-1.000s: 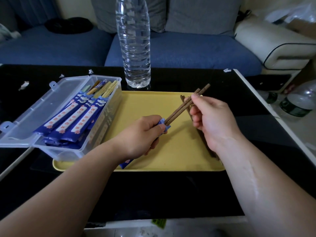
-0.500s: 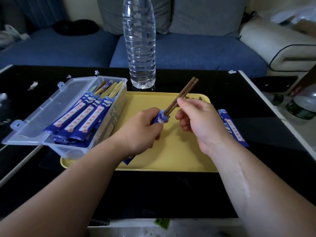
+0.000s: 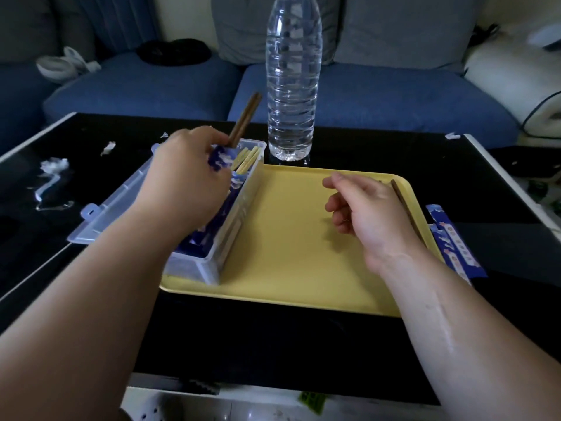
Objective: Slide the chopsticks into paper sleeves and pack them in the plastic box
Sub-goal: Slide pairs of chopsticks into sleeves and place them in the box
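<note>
Left hand (image 3: 185, 183) grips a blue paper sleeve (image 3: 220, 158) of brown wooden chopsticks (image 3: 244, 120) over the clear plastic box (image 3: 209, 262). Right hand (image 3: 364, 214) hangs relaxed, empty.

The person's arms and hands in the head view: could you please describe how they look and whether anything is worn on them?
Nothing is worn: the left hand and right hand show no gloves, rings or watch, and no sleeve covers the left arm or right arm within the frame. A long faint streak, perhaps a scar, runs along the right arm.
</note>
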